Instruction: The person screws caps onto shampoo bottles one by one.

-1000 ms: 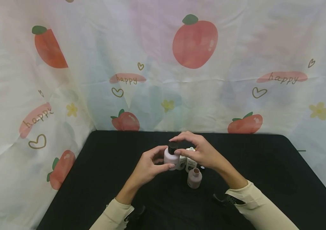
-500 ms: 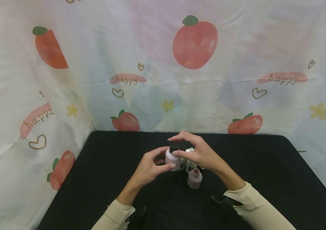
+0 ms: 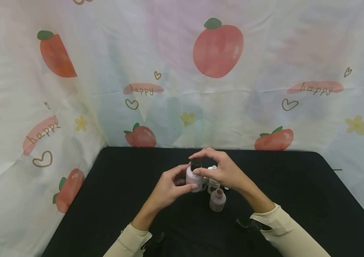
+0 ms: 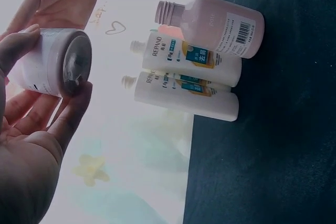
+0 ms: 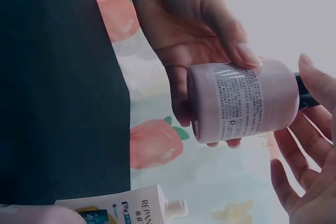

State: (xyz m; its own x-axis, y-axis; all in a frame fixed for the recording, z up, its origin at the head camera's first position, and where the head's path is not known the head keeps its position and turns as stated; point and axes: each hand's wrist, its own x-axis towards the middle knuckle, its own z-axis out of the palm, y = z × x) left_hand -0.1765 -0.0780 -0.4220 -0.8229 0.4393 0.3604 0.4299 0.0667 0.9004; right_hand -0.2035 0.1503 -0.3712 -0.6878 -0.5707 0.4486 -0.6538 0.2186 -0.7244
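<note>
Two pink bottles (image 5: 244, 100) (image 4: 226, 27), two white bottles (image 4: 194, 59) (image 4: 184, 98), one black cap (image 3: 196, 164)

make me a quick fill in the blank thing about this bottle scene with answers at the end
1. The left hand grips a pink bottle, while the right hand has its fingers at the bottle's ____ cap.
2. Unlike the held one, the second pink bottle has no ____ on its neck.
3. The white bottles carry the brand name ____.
4. The repeated word on the backdrop is ____.

Missing words: black; cap; REPAND; happy

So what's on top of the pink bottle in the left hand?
A black cap, held by the right hand. The mouth of the pink bottle is covered, so it can't be seen.
</note>
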